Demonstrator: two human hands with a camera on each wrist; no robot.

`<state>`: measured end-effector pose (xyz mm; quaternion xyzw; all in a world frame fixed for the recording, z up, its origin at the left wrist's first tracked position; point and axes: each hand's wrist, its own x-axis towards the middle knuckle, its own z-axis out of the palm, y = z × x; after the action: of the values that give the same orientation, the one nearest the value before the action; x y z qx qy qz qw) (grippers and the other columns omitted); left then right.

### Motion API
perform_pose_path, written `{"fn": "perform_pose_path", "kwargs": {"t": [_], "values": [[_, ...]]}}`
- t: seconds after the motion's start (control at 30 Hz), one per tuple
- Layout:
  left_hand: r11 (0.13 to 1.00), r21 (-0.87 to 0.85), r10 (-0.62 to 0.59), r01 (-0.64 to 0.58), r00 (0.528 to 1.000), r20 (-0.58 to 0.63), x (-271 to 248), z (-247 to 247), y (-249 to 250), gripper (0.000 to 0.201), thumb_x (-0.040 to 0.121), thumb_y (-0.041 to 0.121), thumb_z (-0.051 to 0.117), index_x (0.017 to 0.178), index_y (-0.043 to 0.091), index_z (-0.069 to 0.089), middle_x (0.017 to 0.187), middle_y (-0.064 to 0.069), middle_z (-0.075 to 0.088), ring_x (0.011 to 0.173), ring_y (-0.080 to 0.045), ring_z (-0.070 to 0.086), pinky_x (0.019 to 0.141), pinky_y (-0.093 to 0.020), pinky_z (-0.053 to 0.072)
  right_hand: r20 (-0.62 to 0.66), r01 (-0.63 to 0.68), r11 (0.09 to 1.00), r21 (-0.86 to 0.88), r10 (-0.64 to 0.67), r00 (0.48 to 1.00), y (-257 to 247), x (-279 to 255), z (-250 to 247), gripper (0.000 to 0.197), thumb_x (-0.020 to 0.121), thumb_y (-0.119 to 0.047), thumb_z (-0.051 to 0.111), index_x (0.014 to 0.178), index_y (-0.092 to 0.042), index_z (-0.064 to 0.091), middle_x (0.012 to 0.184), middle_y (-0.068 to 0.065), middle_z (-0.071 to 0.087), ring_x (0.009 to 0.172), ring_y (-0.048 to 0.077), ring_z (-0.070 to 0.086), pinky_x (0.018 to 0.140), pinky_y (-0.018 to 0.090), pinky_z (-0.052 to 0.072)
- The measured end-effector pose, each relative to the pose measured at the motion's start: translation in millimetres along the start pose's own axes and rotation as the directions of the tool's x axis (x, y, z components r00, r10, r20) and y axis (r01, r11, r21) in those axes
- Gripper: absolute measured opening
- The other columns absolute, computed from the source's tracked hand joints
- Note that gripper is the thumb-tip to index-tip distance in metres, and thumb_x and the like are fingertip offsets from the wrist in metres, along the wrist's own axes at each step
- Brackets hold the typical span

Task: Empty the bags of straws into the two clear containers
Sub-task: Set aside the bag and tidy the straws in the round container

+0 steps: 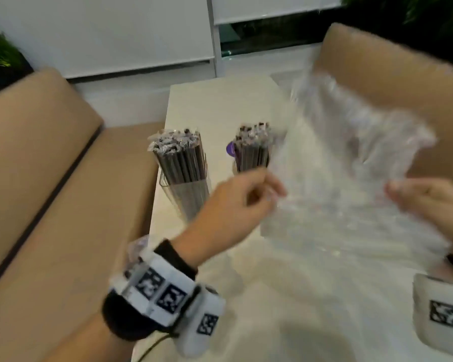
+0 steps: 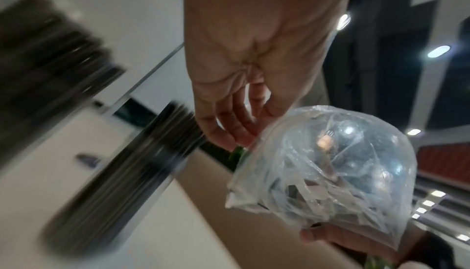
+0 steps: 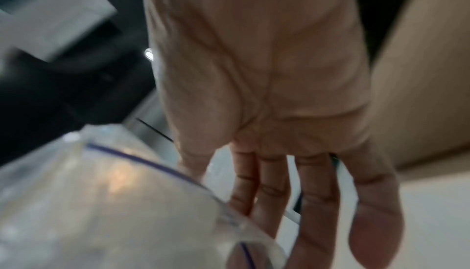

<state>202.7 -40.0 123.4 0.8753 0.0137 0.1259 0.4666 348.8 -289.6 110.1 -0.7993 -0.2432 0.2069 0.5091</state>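
Observation:
Two clear containers stand on the white table (image 1: 220,100), the left container (image 1: 183,178) and the right container (image 1: 251,152), both packed with upright dark wrapped straws. A clear zip bag (image 1: 338,165) is held up in the air to their right, spread between both hands, and looks empty of straws. My left hand (image 1: 270,194) pinches its left edge; the left wrist view shows the left hand (image 2: 229,138) on the crumpled bag (image 2: 330,163). My right hand (image 1: 395,189) holds the right edge, thumb against nearly straight fingers (image 3: 267,193) on the bag (image 3: 101,203) by its purple zip line.
Tan sofa cushions flank the table on the left (image 1: 50,178) and the right (image 1: 390,74). A small purple object (image 1: 230,148) sits behind the right container. Some clear plastic (image 1: 139,244) lies at the table's near left edge by my left wrist.

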Motion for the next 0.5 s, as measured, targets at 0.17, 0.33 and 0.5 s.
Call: {"fn": "perform_pose_path", "kwargs": {"t": [0.17, 0.33, 0.5], "values": [[0.93, 0.149, -0.364, 0.337, 0.901, 0.236, -33, 69, -70, 0.015, 0.09, 0.011, 0.053, 0.095, 0.016, 0.067, 0.07, 0.004, 0.059, 0.06, -0.004, 0.052, 0.05, -0.006, 0.037, 0.252, -0.362, 0.9, -0.242, 0.419, 0.873, 73, -31, 48, 0.073, 0.064, -0.08, 0.055, 0.101, -0.021, 0.073, 0.107, 0.011, 0.071, 0.093, 0.029, 0.065, 0.08, 0.03, 0.047], [0.875, 0.162, -0.483, 0.457, 0.847, 0.221, -35, 82, -94, 0.016, 0.088, 0.01, 0.053, 0.093, 0.015, 0.068, 0.065, 0.004, 0.06, 0.057, -0.007, 0.056, 0.048, -0.008, 0.04, 0.221, -0.51, 0.825, -0.245, 0.559, 0.799, 90, -40, 73, 0.085, 0.061, -0.082, 0.057, 0.108, -0.011, 0.066, 0.095, 0.005, 0.061, 0.075, 0.021, 0.058, 0.063, 0.023, 0.047], [0.866, 0.18, -0.5, 0.467, 0.826, 0.262, -45, 58, -84, 0.019, 0.094, 0.026, 0.058, 0.106, 0.016, 0.068, 0.097, -0.005, 0.07, 0.086, -0.019, 0.068, 0.077, -0.03, 0.054, 0.079, -0.428, 0.687, -0.587, 0.575, 0.814, 74, -28, 52, 0.054, 0.088, -0.061, 0.049, 0.098, -0.01, 0.067, 0.099, 0.005, 0.071, 0.083, 0.021, 0.068, 0.069, 0.03, 0.047]]}}
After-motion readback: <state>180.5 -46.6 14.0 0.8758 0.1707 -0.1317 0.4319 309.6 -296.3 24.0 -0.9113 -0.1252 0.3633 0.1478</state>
